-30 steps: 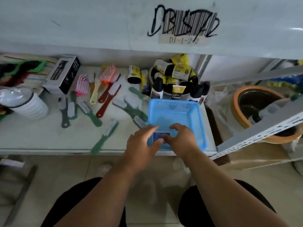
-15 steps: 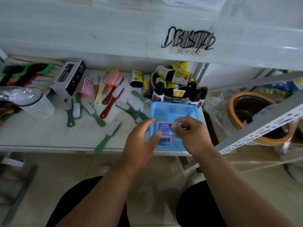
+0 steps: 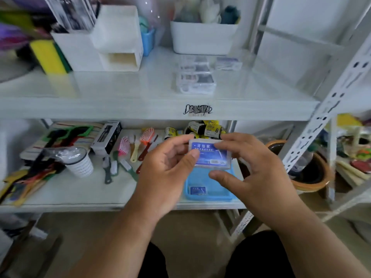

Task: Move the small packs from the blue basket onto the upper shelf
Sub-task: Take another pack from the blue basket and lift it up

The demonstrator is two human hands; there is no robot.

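held pack [image 3: 209,155] reading "牙怡家", shelf-edge label [image 3: 197,115] roughly "D1-1-2"

My left hand [image 3: 170,167] and right hand [image 3: 247,169] pinch a small pack [image 3: 210,155] above the blue basket [image 3: 212,185]; another pack [image 3: 197,190] lies inside. At twelve o'clock, more packs [image 3: 195,81] rest on the upper shelf [image 3: 120,87].

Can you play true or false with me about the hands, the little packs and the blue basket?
1. Both hands hold one small pack. True: the left hand and the right hand pinch it.
2. The blue basket is empty. False: another pack lies in it.
3. The basket sits on the upper shelf. False: it sits on the lower shelf.
4. Packs already lie on the upper shelf. True.
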